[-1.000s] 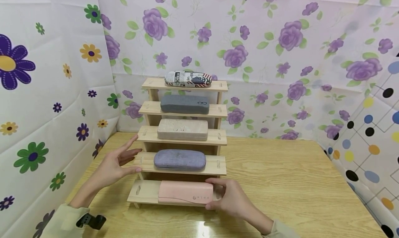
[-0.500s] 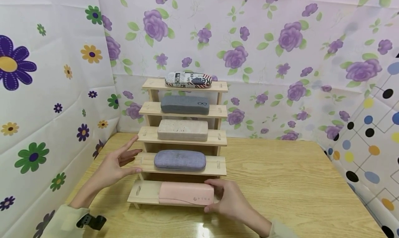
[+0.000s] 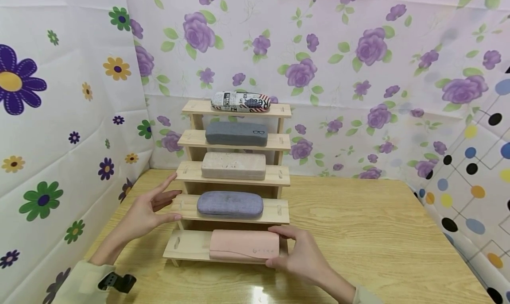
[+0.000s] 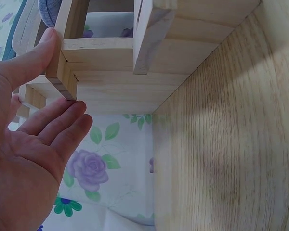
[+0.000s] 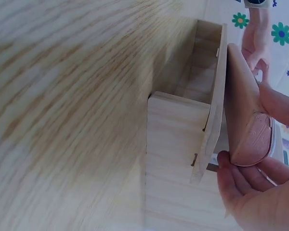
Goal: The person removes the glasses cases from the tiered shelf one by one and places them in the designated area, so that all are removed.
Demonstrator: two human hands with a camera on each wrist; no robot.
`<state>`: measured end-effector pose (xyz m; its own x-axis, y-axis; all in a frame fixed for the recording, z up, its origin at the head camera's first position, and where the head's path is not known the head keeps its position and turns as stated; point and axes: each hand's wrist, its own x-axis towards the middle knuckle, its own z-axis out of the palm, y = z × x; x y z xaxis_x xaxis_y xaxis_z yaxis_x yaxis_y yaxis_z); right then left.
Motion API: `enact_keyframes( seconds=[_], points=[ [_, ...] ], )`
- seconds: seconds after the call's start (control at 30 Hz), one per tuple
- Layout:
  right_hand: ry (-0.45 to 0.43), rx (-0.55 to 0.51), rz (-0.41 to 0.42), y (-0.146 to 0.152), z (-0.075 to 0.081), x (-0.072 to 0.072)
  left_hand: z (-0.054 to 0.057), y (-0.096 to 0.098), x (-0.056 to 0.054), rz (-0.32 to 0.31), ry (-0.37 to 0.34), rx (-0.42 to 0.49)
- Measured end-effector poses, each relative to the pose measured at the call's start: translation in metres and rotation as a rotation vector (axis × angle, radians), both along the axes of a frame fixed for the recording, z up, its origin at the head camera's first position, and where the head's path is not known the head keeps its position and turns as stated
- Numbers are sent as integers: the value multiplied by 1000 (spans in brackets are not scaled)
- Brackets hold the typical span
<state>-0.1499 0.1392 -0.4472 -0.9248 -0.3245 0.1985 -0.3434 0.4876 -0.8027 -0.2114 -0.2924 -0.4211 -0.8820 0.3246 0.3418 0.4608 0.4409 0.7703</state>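
A wooden stepped rack (image 3: 186,246) bears one glasses case on each tier. My right hand (image 3: 303,256) holds the right end of the pink glasses case (image 3: 243,244) on the lowest tier, its thumb at the front and fingers behind. In the right wrist view the pink case's embossed end (image 5: 254,144) lies between thumb and fingers. My left hand (image 3: 141,213) rests against the rack's left side, fingers fairly straight, thumb by the second tier from the bottom. In the left wrist view its thumb and fingertips touch a shelf end (image 4: 62,79).
Above the pink case sit a purple-blue case (image 3: 230,204), a cream case (image 3: 233,166), a grey case with a glasses print (image 3: 236,133) and a newsprint-patterned case (image 3: 240,101). The wooden table (image 3: 358,224) extends right of the rack. Patterned cloth walls surround it.
My right hand has slid the pink glasses case to the right along the lowest tier. My left hand has stayed at the rack's side.
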Motion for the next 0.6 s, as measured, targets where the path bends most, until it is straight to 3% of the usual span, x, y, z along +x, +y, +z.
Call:
enact_keyframes(
  seconds=[0.6],
  points=[
    [-57, -146, 91, 18, -1, -2, 0, -1, -1, -10, -4, 22]
  ],
)
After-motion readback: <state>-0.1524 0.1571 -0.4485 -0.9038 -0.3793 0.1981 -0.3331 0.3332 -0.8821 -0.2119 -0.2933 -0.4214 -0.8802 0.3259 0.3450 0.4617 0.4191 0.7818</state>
